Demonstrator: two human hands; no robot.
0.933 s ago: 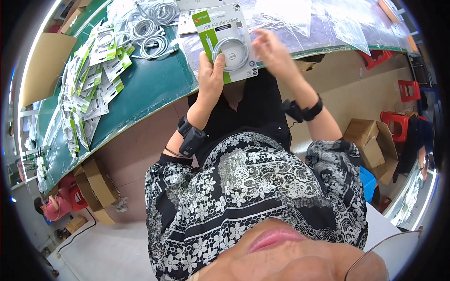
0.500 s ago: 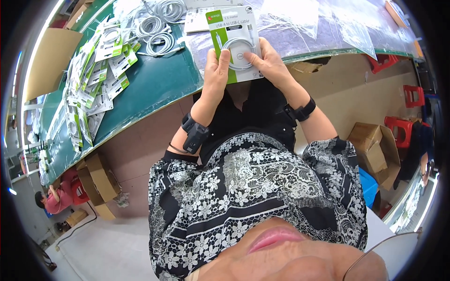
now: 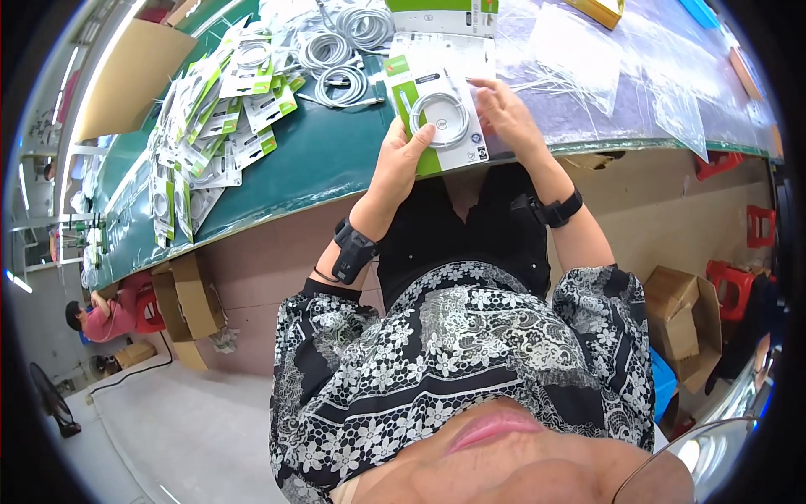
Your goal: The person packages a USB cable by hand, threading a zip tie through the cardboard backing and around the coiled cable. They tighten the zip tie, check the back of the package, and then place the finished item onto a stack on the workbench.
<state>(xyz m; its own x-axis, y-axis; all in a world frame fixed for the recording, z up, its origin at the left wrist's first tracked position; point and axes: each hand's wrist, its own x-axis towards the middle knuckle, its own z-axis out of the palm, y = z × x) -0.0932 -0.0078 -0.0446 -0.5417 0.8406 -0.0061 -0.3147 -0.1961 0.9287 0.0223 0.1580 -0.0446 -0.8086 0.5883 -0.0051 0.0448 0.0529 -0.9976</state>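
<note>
My left hand [image 3: 398, 161] grips the lower left of a packaged cable [image 3: 449, 149], a white and green card with a white coiled cable at its front, its thumb lying over the coil. The card is tilted up over the near edge of the table. My right hand [image 3: 510, 123] is just off the card's right side, its fingers apart and slightly bent, with nothing seen in them. Behind the card's top lies a green and white printed box or card [image 3: 441, 18].
A heap of packaged cables [image 3: 220, 126] covers the table's left part. Loose grey cable coils [image 3: 340, 76] lie right of it. Clear plastic bags [image 3: 575, 55] and thin white strips are on the right. Cardboard boxes [image 3: 189, 298] and red stools [image 3: 730, 290] stand on the floor.
My right hand has let go of the card and moved off to its right. My left hand still holds it. The view has shifted, showing more of the table's far side.
</note>
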